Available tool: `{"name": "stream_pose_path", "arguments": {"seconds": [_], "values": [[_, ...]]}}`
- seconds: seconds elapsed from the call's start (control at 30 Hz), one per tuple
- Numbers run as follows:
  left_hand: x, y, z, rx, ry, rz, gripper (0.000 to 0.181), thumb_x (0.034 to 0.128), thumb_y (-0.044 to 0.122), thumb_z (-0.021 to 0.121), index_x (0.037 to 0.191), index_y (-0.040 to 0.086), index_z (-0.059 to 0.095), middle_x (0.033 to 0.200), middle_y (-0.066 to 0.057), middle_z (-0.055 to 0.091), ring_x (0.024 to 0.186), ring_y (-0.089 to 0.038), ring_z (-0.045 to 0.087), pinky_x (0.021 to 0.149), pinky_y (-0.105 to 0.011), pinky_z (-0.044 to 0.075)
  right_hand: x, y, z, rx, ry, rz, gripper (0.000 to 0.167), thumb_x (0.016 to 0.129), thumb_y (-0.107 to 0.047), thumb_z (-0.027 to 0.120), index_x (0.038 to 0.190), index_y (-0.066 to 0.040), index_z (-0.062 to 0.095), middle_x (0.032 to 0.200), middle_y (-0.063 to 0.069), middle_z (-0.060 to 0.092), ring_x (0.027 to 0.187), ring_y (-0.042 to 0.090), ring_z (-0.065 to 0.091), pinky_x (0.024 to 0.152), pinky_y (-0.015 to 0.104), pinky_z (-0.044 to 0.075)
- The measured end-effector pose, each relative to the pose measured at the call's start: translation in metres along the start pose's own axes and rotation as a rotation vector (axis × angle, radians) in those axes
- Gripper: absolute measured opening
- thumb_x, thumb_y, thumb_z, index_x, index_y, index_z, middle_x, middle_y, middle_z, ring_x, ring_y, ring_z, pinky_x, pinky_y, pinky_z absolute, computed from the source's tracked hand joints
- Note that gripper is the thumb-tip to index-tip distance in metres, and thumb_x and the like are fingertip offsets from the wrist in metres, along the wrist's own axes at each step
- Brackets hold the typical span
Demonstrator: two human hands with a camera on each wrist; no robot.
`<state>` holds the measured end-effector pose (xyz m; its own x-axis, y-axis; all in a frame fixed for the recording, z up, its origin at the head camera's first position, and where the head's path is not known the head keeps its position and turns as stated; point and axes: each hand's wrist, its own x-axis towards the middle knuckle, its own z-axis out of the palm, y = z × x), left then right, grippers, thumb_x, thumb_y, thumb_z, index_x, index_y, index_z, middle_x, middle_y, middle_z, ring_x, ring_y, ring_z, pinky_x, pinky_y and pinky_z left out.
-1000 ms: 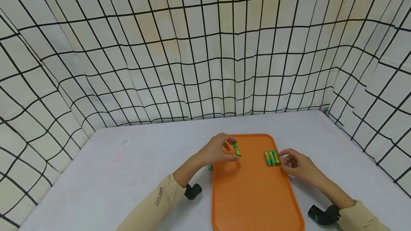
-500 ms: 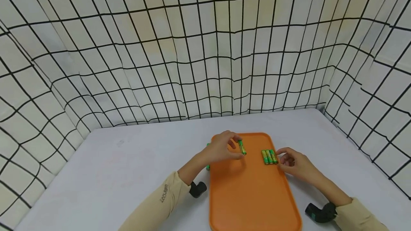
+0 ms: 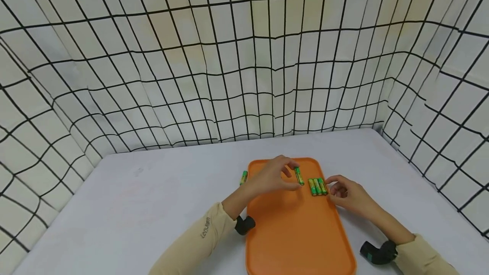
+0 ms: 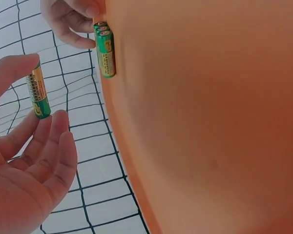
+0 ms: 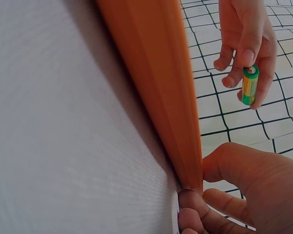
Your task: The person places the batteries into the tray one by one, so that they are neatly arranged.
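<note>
My left hand [image 3: 273, 176] is above the orange tray [image 3: 299, 232], pinching one green-and-yellow battery [image 3: 299, 176] between thumb and fingertip. That battery [image 4: 38, 92] is upright in the left wrist view. Just right of it, several matching batteries [image 3: 317, 186] lie side by side on the tray, near its right edge. My right hand [image 3: 351, 194] is at that edge beside the row; in the right wrist view its curled fingers [image 5: 190, 199] hold the tray's rim [image 5: 178, 122].
Another green battery [image 3: 243, 177] lies on the white table [image 3: 172, 190] just left of the tray, partly behind my left arm. Black wrist devices [image 3: 379, 253] hang below both sleeves. White walls with black grid lines [image 3: 229, 75] surround the table.
My left hand has carried its battery rightward, closer to the row. My right hand stays at the tray's edge. More of the battery left of the tray shows now.
</note>
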<state>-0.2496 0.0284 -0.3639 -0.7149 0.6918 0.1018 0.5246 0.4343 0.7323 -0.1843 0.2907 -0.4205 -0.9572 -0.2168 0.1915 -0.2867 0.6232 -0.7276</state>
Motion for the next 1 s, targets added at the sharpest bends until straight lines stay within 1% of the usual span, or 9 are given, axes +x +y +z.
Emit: {"name": "stream_pose_path", "arguments": {"seconds": [0.17,0.33,0.47,0.57,0.7,1.0], "values": [[0.006,-0.001,0.010,0.009,-0.019,-0.003,0.049,0.0832,0.025,0.079,0.125,0.009,0.060,0.119,-0.006,0.056,0.101,-0.018,0.061,0.080,-0.021,0.049,0.001,-0.001,0.002,0.003,-0.004,0.000,0.032,0.085,-0.003,0.070,0.115,0.002,0.059,0.083,0.001,0.058,0.071,0.005,0.051,0.061,0.022,0.045],[0.010,0.002,0.017,0.019,-0.038,0.026,0.051,0.0842,0.024,0.078,0.128,0.007,0.058,0.120,-0.005,0.056,0.100,-0.017,0.060,0.080,-0.020,0.049,0.001,-0.001,0.002,0.009,-0.013,0.011,0.032,0.085,-0.004,0.070,0.115,0.001,0.058,0.083,0.001,0.058,0.070,0.005,0.050,0.061,0.022,0.045],[0.012,0.004,0.020,0.019,-0.044,0.042,0.052,0.0850,0.022,0.078,0.129,0.006,0.057,0.121,-0.006,0.055,0.101,-0.019,0.061,0.080,-0.019,0.049,0.002,-0.002,0.001,0.011,-0.007,0.005,0.032,0.085,-0.005,0.070,0.114,0.001,0.058,0.082,0.001,0.058,0.070,0.006,0.050,0.061,0.023,0.045],[0.012,0.005,0.021,0.022,-0.049,0.040,0.052,0.0854,0.022,0.077,0.130,0.006,0.056,0.122,-0.006,0.055,0.101,-0.020,0.060,0.080,-0.019,0.049,0.003,-0.002,0.000,0.005,-0.002,-0.012,0.031,0.085,-0.003,0.070,0.114,0.001,0.059,0.081,0.001,0.058,0.069,0.005,0.050,0.060,0.023,0.044],[0.013,0.004,0.023,0.024,-0.060,0.026,0.052,0.0857,0.022,0.077,0.130,0.008,0.055,0.123,-0.005,0.054,0.101,-0.018,0.060,0.080,-0.019,0.049,0.002,-0.001,-0.001,-0.003,-0.005,-0.024,0.031,0.085,-0.002,0.069,0.114,0.002,0.059,0.081,0.001,0.058,0.067,0.005,0.050,0.059,0.023,0.044],[0.016,-0.003,0.029,0.026,-0.083,0.018,0.051,0.0852,0.022,0.077,0.129,0.007,0.055,0.123,-0.005,0.054,0.097,-0.014,0.060,0.081,-0.018,0.049,0.001,0.000,-0.001,0.004,-0.011,-0.005,0.032,0.085,-0.003,0.069,0.115,0.002,0.059,0.081,0.001,0.058,0.067,0.005,0.050,0.059,0.022,0.044]]}}
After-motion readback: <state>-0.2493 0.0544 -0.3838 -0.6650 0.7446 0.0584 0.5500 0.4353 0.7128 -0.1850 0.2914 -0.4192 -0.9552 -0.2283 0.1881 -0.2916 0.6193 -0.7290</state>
